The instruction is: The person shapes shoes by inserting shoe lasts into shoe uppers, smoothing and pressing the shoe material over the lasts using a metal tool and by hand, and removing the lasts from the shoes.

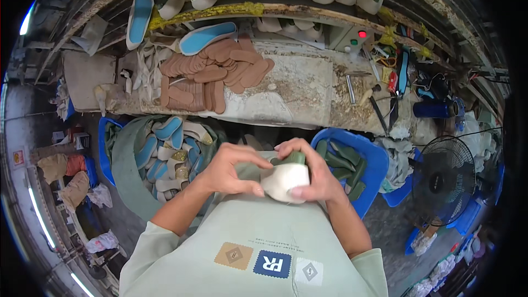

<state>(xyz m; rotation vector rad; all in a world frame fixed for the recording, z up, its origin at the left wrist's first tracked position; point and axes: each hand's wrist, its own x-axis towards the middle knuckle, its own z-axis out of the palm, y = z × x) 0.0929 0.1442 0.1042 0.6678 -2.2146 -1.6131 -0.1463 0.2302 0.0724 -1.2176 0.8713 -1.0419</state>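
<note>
On the person's side of the workbench (300, 71), the right hand (314, 171) grips a white shoe upper (286, 182) on a green last (296, 158), its fingers curled over the side toward the bench, its thumb pressing the white side away from it. The white end protrudes from this grip toward the left hand (234, 168), whose thumb and fingers are spread around it; whether their tips touch it, I cannot tell.

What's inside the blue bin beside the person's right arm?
Several green foot-shaped pieces lie in the blue bin. Whatever is beneath them is covered, and the right hand hides part of its left side.
</note>
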